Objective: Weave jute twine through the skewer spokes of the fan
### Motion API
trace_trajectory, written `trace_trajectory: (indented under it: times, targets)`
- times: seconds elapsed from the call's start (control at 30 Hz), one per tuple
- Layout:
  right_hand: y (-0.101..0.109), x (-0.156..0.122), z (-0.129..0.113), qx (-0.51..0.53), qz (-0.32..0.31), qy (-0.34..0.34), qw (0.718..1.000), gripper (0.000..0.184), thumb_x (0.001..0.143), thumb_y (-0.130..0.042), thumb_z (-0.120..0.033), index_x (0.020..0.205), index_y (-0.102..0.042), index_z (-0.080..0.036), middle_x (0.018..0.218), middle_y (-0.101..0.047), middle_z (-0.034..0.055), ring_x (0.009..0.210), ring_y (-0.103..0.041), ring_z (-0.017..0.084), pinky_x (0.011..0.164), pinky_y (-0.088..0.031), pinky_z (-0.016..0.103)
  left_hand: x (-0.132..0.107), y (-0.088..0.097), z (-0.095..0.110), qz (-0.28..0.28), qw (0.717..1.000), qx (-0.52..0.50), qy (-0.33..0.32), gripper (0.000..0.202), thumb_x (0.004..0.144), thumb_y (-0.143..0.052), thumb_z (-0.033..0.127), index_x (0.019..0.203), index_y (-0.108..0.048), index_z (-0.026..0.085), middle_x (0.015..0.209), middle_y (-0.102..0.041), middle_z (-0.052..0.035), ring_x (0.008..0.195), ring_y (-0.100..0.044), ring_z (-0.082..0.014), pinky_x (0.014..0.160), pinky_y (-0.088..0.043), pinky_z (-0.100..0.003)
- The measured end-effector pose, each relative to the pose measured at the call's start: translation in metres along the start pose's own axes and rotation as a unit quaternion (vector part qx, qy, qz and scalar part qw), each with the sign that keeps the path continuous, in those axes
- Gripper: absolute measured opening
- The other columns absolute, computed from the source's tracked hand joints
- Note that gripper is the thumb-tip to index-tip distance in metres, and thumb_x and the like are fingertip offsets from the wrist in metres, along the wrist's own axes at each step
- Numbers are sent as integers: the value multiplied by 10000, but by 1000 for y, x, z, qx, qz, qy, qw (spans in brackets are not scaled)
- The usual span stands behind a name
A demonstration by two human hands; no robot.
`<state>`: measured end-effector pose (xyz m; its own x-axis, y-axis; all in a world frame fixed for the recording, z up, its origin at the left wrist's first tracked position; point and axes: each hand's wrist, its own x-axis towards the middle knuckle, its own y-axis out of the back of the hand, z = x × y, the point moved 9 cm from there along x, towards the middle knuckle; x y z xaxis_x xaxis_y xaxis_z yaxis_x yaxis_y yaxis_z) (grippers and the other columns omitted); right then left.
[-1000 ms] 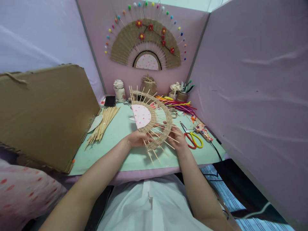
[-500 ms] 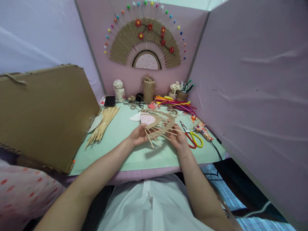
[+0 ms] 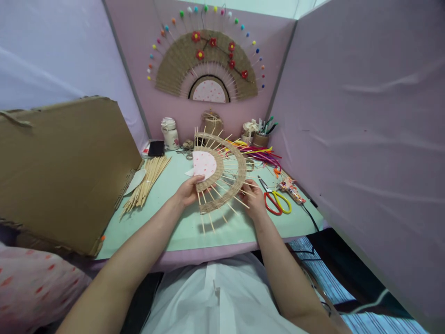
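I hold a half-made fan (image 3: 222, 169) of wooden sticks and woven jute cord with a pink dotted half-circle at its core, tilted upright above the green table (image 3: 181, 232). My left hand (image 3: 189, 190) pinches its lower left edge near the pink centre. My right hand (image 3: 253, 199) grips the stick ends and the outer cord band on the lower right. A finished fan (image 3: 206, 65) with red flowers and coloured bead tips hangs on the back wall.
A cardboard sheet (image 3: 62, 167) leans at the left beside a bundle of sticks (image 3: 148, 178). Red-and-yellow scissors (image 3: 274, 199) lie right of my right hand. A white jar (image 3: 170, 132), a jute spool (image 3: 212, 123), coloured pipe cleaners (image 3: 259, 150) and a tool cup (image 3: 260, 134) line the back.
The fan was upright, dropped nearly flat over the table half a second ago, and is now raised upright again. Both hands kept hold of it.
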<state>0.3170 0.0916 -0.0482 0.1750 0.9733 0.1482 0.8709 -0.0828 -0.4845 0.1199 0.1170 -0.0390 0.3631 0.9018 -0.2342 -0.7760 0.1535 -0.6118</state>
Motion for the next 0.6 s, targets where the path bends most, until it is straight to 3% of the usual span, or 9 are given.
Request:
trace_trajectory:
  times: [0.17,0.3,0.4,0.6]
  targets:
    - [-9,-5,0,-130,-43,4,991,264,694,-679,-403,678,-514,-197,558,-479,-54,490,-386,79,486,-303,218,-9,16,27,10,997,76,1,292,781,-559,146,1066,-588,92,814,-713,-100,660,-687,-194,512,-537,-243]
    - [-18,-10,5,-214,-89,-15,973,264,684,-672,-424,664,-553,-190,530,-472,-48,482,-363,85,478,-271,231,-18,40,30,42,995,94,13,239,794,-550,153,1018,-604,89,762,-711,-103,596,-671,-177,470,-516,-227]
    - [-18,-13,4,-292,-83,1,953,255,670,-676,-422,649,-578,-187,527,-464,-45,487,-351,89,479,-271,236,-21,52,26,74,994,72,26,226,800,-536,137,1008,-598,74,700,-698,-97,529,-649,-162,418,-489,-210]
    - [-16,-15,-9,-383,-44,84,919,296,655,-689,-451,590,-552,-197,511,-419,-42,514,-344,105,504,-295,254,-23,57,27,109,993,41,32,261,773,-535,102,1029,-582,71,656,-681,-88,486,-632,-163,385,-470,-204]
